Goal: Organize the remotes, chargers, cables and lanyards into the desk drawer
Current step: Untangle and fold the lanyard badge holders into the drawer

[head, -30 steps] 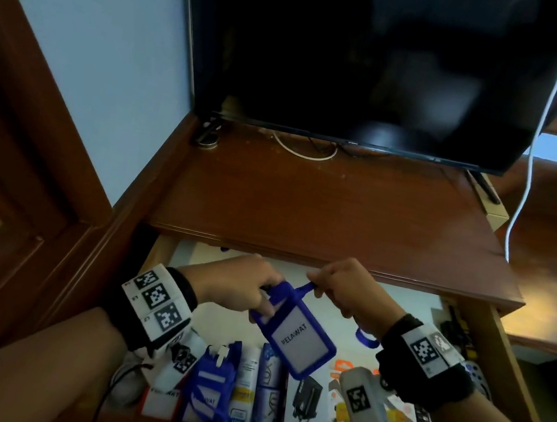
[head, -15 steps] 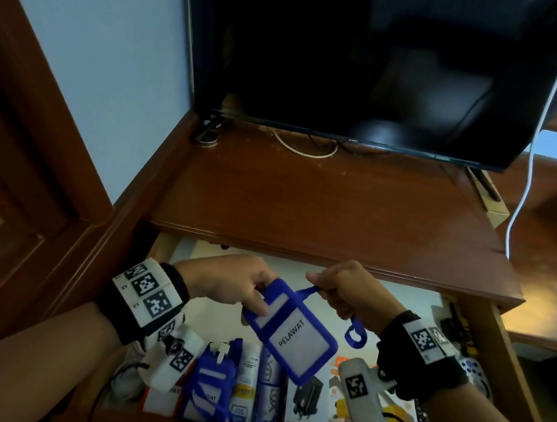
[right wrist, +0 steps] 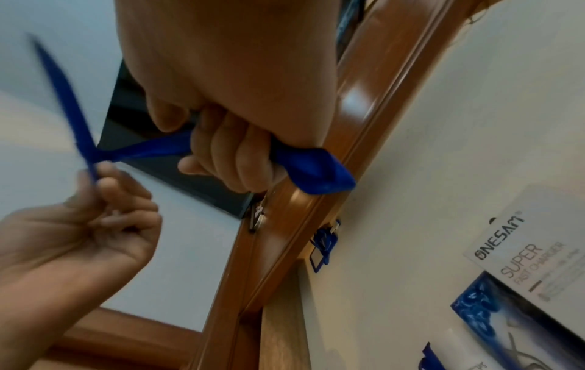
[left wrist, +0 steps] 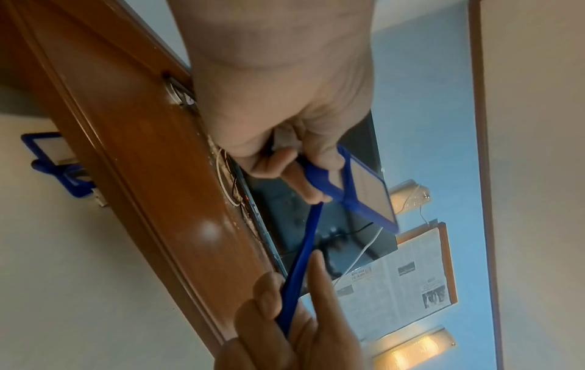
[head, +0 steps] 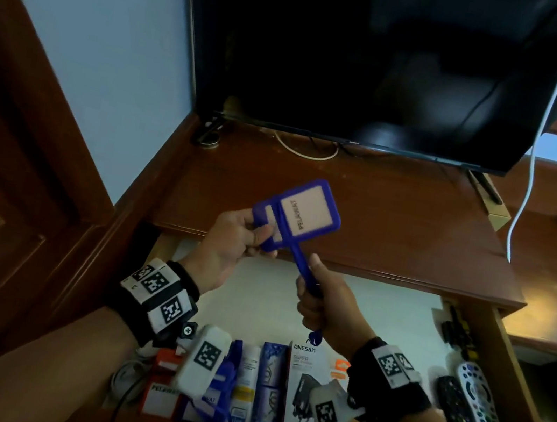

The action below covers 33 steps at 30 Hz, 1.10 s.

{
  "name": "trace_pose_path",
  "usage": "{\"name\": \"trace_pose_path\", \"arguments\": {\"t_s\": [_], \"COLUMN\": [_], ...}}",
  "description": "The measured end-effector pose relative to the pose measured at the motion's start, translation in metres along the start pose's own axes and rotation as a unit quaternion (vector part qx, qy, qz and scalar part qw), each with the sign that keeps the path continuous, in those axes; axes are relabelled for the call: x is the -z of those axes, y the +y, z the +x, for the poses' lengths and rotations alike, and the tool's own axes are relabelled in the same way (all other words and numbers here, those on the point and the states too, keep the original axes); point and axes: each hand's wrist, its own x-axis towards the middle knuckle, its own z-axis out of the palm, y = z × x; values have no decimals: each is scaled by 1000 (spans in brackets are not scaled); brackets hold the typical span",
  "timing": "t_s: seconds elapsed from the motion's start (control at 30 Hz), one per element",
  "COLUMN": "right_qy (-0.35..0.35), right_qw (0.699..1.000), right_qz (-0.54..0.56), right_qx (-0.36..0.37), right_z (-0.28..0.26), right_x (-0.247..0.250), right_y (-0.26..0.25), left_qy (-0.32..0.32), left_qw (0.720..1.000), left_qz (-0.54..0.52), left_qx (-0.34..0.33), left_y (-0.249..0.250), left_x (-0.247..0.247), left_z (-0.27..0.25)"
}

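We see the strap [right wrist: 60, 82] streak into blur in the right wrist view. Our right hand [head: 324, 303] hides its middle, and wrist cameras cover several boxes along the drawer's [head: 517, 379] near edge.

Dim, warm-lit scene: a wall lamp [left wrist: 414, 350] glows, glare spots the desk edge [left wrist: 207, 231], wide-angle edges bend, and the strap [right wrist: 63, 100] blurs.

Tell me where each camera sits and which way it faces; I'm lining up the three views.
Head: on the head, looking down at the open drawer; both forearms and hands show.
Left wrist: along the left hand, up toward the TV; right fingertips show.
Right wrist: along the right hand, past the desk edge; the left hand shows.
Shared: the blue badge holder and its strap.
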Motion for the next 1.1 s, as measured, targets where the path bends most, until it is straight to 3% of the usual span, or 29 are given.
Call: {"name": "trace_pose_path", "arguments": {"t_s": [0.23,0.37,0.57,0.73,0.8,0.9,1.0,1.1], "right_qy": [-103,-162,-97,-112,-108,-103,-70,0], "right_qw": [990,978,962,914,909,942,980,989], "right_qz": [-88,-118,-237,-381,-393,-313,-174,-128], "right_qx": [41,51,92,85,84,59,64,78], "right_z": [-15,-26,-24,-20,-19,-15,-10,-8], "right_x": [-14,-20,-12,9,14,21,22,17], "right_y": [-3,-17,-44,-45,-41,-21,8,21], "left_qy": [138,130,-48,-205,-256,-273,-228,-176], "left_qw": [989,974,916,840,824,859,915,953], "left_qz": [45,176,393,501,505,433,334,247], "left_qx": [-23,-62,-63,-30,-3,13,2,3], "left_y": [-6,-16,-36,-34,-32,-32,-35,-44], "left_x": [-5,-2,2,6,8,12,12,7], "left_z": [4,4,-7,-17,-20,-22,-23,-22]}}
